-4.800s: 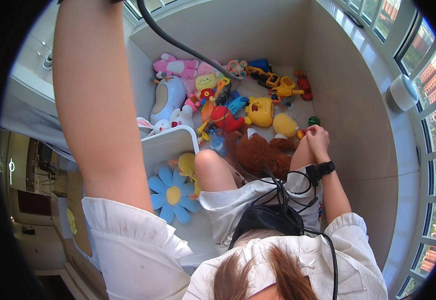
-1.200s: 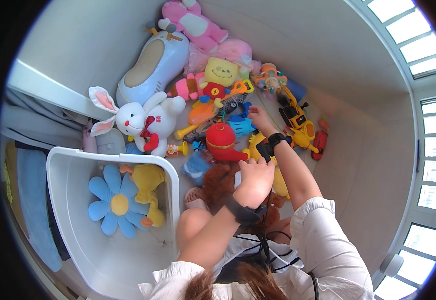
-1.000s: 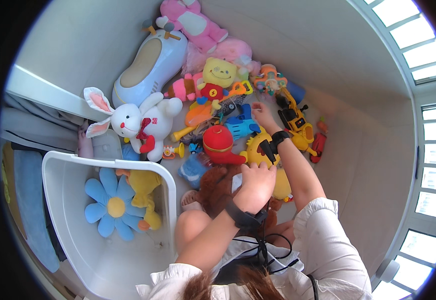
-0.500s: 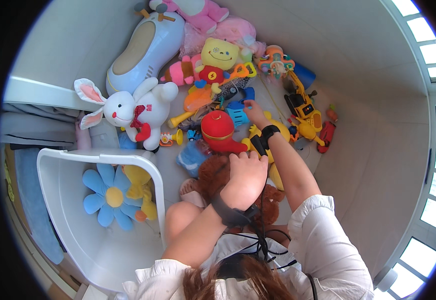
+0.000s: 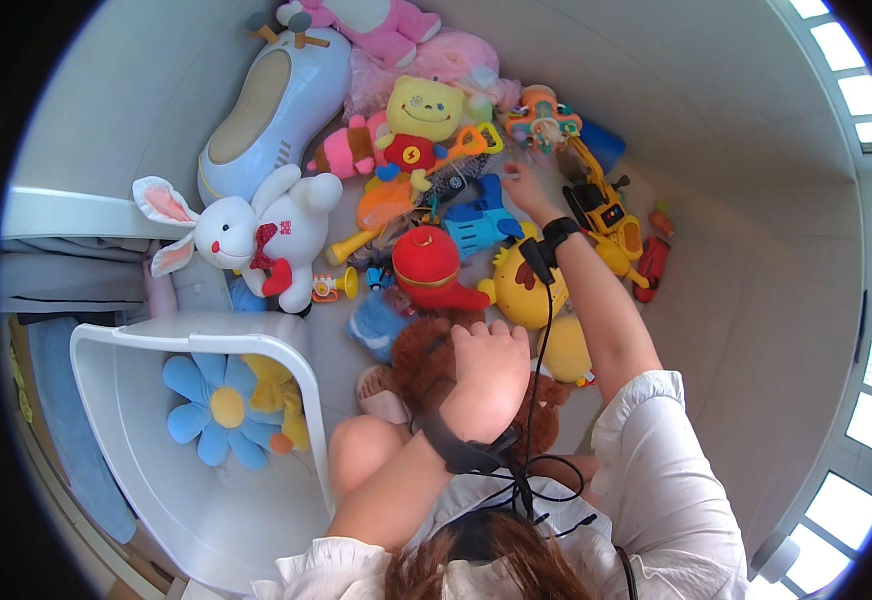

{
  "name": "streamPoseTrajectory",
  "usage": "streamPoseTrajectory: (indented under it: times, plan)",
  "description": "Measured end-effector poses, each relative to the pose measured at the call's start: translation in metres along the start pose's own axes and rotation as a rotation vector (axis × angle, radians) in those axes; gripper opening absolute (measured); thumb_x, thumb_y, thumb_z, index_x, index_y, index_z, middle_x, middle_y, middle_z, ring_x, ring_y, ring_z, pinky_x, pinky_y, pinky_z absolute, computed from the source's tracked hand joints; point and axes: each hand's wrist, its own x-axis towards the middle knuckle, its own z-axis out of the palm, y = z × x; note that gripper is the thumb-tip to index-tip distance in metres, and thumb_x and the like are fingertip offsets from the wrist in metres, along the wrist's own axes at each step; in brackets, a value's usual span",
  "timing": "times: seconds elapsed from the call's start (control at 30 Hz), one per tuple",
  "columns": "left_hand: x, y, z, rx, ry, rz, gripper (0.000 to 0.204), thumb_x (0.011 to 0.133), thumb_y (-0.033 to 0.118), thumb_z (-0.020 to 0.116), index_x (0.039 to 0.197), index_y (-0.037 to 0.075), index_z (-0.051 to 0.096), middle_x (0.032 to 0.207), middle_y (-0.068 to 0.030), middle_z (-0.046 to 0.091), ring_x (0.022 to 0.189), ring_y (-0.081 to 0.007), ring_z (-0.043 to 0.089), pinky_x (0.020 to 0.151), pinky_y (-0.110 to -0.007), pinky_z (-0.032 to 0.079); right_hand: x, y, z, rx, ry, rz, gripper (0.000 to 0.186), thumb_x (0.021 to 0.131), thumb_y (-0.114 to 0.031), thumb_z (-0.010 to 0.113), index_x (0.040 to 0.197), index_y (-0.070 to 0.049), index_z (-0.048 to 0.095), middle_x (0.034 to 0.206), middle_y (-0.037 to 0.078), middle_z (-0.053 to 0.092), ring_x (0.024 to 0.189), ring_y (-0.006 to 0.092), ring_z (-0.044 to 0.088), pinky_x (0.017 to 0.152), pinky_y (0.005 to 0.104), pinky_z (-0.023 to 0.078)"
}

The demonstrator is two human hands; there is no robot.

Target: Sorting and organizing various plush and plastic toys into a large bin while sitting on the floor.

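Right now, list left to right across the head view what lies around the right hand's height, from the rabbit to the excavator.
White plush rabbit, orange toy with yellow handle, blue toy, right hand, yellow-and-black toy excavator.

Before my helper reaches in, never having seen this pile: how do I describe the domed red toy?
Start at the white tub at lower left, then go up and right to the slotted blue toy by the right hand. The red toy lies just below-left of that, above the brown plush. Unlike its blue, brown and yellow neighbours, it is red and domed, with a golden band.
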Motion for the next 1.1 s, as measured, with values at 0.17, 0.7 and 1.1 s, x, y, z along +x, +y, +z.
streamPoseTrajectory:
  times: [0.17,0.7,1.1]
  plan:
    - [0.012,-0.010,-0.006,0.039,0.042,-0.045,0.016,0.072,0.012,0.054,0.087,0.008,0.058,0.083,-0.0082,0.058,0.081,-0.0253,0.057,0.076,-0.042,0.042,0.070,-0.012,-0.035,-0.045,0.051,0.096,0.037,0.077,-0.015,0.057,0.109,0.002,0.055,0.103,0.016,0.060,0.093,0.0254,0.058,0.079,0.0340,0.046]
    - [0.025,-0.016,0.004,-0.027,-0.010,-0.107,0.015,0.074,0.014,0.053,0.088,0.010,0.058,0.085,-0.0073,0.057,0.083,-0.0260,0.055,0.085,-0.047,0.037,0.141,-0.010,0.021,-0.240,0.078,-0.039,0.046,0.075,-0.021,0.059,0.117,-0.005,0.052,0.118,0.017,0.053,0.110,0.0314,0.050,0.086,0.0428,0.042]
    - [0.034,-0.010,0.002,-0.066,-0.012,-0.117,0.018,0.074,0.016,0.054,0.090,0.010,0.057,0.083,-0.0076,0.055,0.085,-0.0257,0.054,0.088,-0.048,0.036,0.101,0.015,0.009,-1.169,-0.138,0.031,0.031,0.085,-0.023,0.045,0.114,-0.018,0.057,0.133,0.008,0.042,0.123,0.0245,0.038,0.084,0.0497,0.037]
